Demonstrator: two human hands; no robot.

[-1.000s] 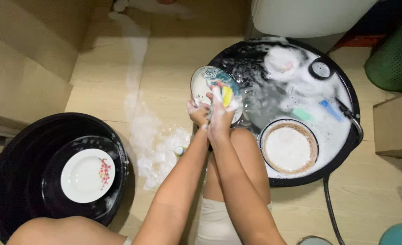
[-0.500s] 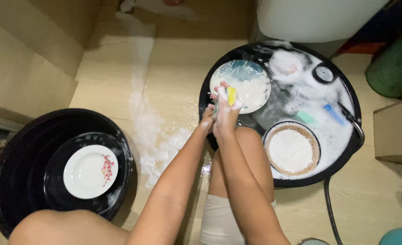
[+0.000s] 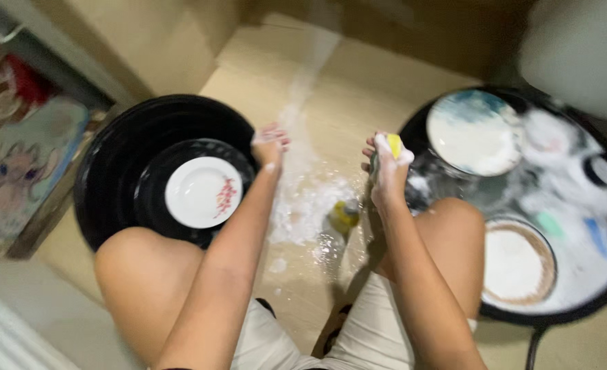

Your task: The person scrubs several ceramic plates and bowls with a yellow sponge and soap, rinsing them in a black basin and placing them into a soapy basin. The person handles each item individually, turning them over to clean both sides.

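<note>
At the far left a wide black basin is seen on the tiled floor, and inside it a smaller black bowl is set, with a white plate bearing a red flower pattern laid flat in it. Just beside the basin's right rim the left hand is held in the air, soapy, its fingers loosely curled and nothing gripped in them. Between the two hands a trail of white foam is spread over the floor, and a small yellow thing, too blurred to be told, is seen among it. Further right the right hand is closed around a yellow sponge, whose top pokes out above the lathered fingers. At the far right a second black basin is filled with suds, and in it a round plate with a blue edge is propped near the left rim, while a white bowl with a brown rim is set lower down; other pieces are blurred under foam.
</note>
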